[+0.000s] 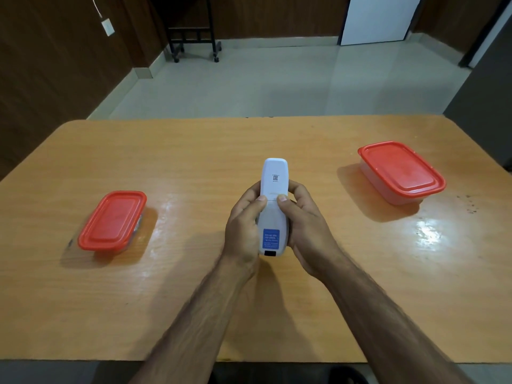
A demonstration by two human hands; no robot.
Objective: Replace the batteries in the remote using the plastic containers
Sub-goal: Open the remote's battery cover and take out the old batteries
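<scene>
A white remote (pixel 273 187) is held back side up above the middle of the wooden table (pixel 249 314); a blue label sits near its lower end. My left hand (pixel 243 228) grips its left edge and my right hand (pixel 304 228) grips its right edge. Both thumbs press on the seam of the battery cover, which is closed. A small clear container with a red lid (pixel 112 220) stands at the left. A larger clear container with a red lid (pixel 401 173) stands at the right. Both lids are on, and I cannot make out what is inside.
The table's far edge borders a light tiled floor. A black wheeled stand (pixel 194 45) stands by the back wall, next to a white door (pixel 376 20). A dark shoe (pixel 349 375) shows below the table's near edge.
</scene>
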